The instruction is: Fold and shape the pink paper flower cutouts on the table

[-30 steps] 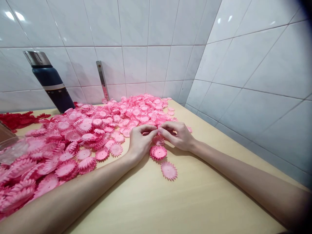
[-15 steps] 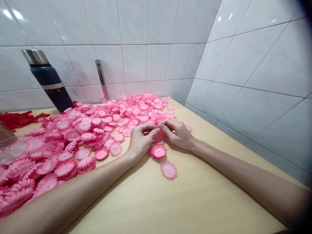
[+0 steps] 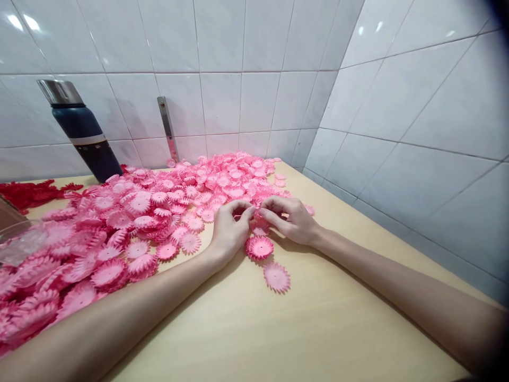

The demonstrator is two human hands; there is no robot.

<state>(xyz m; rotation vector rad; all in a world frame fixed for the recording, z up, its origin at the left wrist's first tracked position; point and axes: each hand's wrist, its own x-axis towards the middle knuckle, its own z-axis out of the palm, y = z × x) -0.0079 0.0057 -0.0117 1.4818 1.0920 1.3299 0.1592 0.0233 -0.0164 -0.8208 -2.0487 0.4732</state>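
My left hand [image 3: 233, 225] and my right hand [image 3: 292, 218] face each other above the table, fingertips pinched and almost touching. Something small and pink shows between the tips, too small to make out. Just below the fingers lies a pink scalloped disc [image 3: 260, 229], partly hidden by them. Nearer to me sit a thicker, darker-edged pink disc stack [image 3: 260, 247] and a single flat pale pink disc [image 3: 277, 277]. A large heap of pink scalloped discs [image 3: 139, 220] spreads to the left of and behind my hands.
A dark blue bottle [image 3: 88, 140] with a steel cap stands at the back left. Red pieces [image 3: 29, 194] lie beside it, near a clear plastic container [image 3: 19, 244]. A metal strip [image 3: 166, 124] is on the tiled wall [image 3: 222, 101] behind the wooden table [image 3: 298, 329].
The fingertips of my two hands have drawn slightly apart. The whole view has shifted a little; the discs on the table look otherwise the same.
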